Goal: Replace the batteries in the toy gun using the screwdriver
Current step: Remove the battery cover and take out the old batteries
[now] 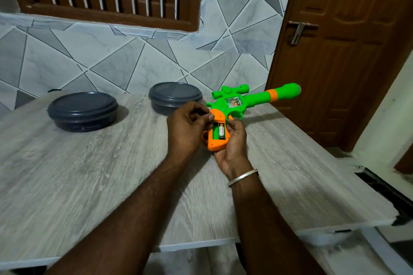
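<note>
The toy gun (248,101) has a green body, a green-and-orange barrel pointing right and an orange grip (217,116). It is held above the table. My right hand (233,144) cradles the grip from below, fingers curled round it. The battery compartment in the grip is uncovered. One battery (221,131) lies in its right slot, and the left slot (215,132) shows bare green plastic. My left hand (186,128) is at the grip's upper left and pinches a small dark object (201,111) in its fingertips; I cannot tell what it is. No screwdriver is in view.
Two dark grey round lidded containers stand at the back of the grey wood-grain table (89,174), one on the left (82,110) and one near the middle (175,97), just behind my left hand. A tiled wall lies behind the table. A brown door (342,51) is at the right.
</note>
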The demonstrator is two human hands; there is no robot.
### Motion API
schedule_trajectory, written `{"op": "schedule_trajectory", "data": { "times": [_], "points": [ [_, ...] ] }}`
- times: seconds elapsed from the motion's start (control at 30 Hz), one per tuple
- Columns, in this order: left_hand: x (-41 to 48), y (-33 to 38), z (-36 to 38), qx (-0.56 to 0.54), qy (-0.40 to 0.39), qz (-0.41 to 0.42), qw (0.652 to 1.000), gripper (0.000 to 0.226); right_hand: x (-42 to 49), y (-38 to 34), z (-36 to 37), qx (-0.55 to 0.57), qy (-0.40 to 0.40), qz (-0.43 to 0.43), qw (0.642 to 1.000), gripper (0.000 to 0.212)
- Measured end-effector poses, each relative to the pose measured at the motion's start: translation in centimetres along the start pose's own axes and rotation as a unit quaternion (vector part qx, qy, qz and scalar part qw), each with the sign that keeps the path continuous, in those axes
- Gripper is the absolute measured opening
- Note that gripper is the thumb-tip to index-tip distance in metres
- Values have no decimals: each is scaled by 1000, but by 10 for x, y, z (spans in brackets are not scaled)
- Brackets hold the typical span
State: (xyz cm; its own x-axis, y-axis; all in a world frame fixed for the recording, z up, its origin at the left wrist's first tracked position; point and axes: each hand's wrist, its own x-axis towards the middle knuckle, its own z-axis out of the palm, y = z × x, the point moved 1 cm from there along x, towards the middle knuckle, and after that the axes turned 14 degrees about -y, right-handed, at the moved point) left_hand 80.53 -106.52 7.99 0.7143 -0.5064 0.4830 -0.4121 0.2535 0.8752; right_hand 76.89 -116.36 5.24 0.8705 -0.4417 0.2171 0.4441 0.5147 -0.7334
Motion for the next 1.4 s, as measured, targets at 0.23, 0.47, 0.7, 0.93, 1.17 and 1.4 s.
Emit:
{"op": "schedule_trajectory", "data": {
  "times": [0.23, 0.47, 0.7, 0.93, 1.17, 1.4],
  "points": [
    [-2, -1, 2, 113, -22, 70, 991, 11, 1, -2, 0, 40, -8, -4, 999, 33],
    [3, -4, 0, 110, -29, 64, 991, 10, -1, -1, 4, 26, -7, 13, 1000, 34],
    [16, -4, -10, 74, -58, 27, 995, 7, -5, 0, 7, -13, -17, 44, 999, 36],
    [25, -5, -22, -29, -65, -40, 997, 13, -9, 0, 10, -103, -35, 61, 992, 37],
    [25, -2, -21, -77, -78, -62, 992, 18, -10, -2, 10, -111, -55, 64, 990, 33],
    [26, 1, -21, -194, 3, -30, 981, 9, -8, -1, 7, -93, -31, 55, 994, 35]
  ]
}}
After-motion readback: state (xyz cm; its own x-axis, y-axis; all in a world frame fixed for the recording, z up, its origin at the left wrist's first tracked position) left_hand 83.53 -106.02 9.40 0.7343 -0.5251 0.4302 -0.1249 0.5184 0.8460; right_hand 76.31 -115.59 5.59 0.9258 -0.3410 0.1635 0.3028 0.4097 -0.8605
